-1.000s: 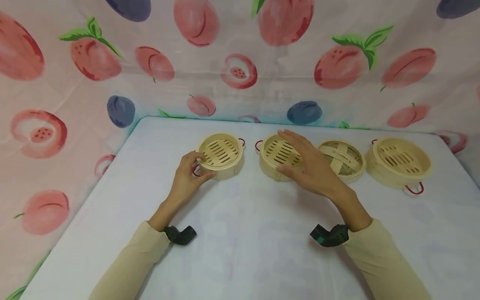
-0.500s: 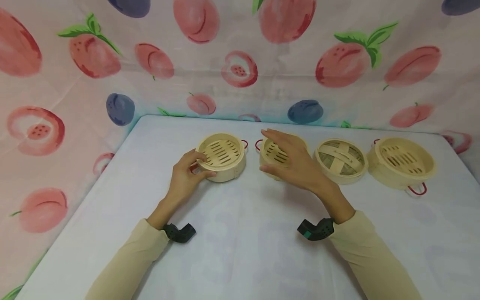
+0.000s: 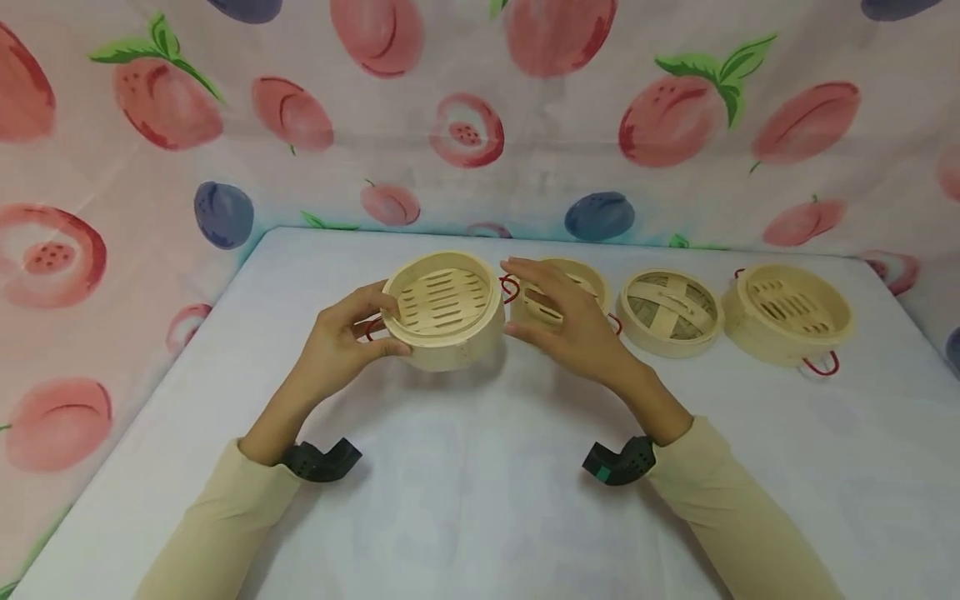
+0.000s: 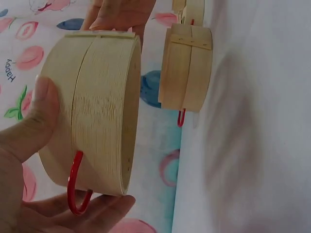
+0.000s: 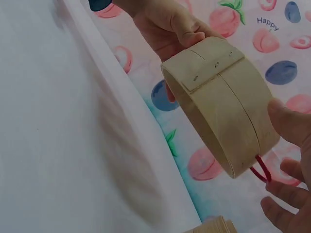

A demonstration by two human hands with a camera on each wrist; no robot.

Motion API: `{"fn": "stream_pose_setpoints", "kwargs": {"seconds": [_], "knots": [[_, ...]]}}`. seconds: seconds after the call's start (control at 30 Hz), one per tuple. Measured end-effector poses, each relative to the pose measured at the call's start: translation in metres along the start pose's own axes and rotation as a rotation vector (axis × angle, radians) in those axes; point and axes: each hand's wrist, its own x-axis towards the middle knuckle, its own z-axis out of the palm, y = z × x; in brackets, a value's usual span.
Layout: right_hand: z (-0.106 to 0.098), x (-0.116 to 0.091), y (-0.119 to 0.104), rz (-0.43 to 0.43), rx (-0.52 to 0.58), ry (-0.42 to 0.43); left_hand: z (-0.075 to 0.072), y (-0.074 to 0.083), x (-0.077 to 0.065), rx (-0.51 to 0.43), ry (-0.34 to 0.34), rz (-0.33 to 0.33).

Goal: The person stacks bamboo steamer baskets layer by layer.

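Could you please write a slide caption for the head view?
Left grip holding a bamboo steamer basket above the white table, right grip close beside it; a woven lid rests farther right.

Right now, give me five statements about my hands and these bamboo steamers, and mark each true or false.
1. The left hand grips a bamboo steamer basket. True.
2. That basket rests on the table. False: it is raised above it.
3. The woven bamboo lid lies left of the rightmost steamer basket. True.
4. The held basket has red loop handles. True.
5. The right hand grips the lid. False: it is beside the held basket.
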Motion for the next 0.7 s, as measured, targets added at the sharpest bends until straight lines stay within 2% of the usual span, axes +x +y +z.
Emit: {"fn": "stream_pose_setpoints", "kwargs": {"seconds": [0.13,0.37,0.5,0.7], "knots": [[-0.004,0.003,-0.005,-0.022,0.004,0.007,0.0,0.007,0.006,-0.024,-0.029,0.058],[-0.009,0.001,-0.009,-0.048,0.056,-0.049,0.002,0.011,0.003,-0.092,-0.056,0.085],[-0.014,-0.01,-0.01,0.003,0.081,-0.079,0.011,0.011,-0.001,-0.129,-0.089,0.109],[-0.023,-0.034,-0.015,0.05,0.148,-0.056,0.029,0.013,-0.004,-0.15,-0.141,0.153]]}}
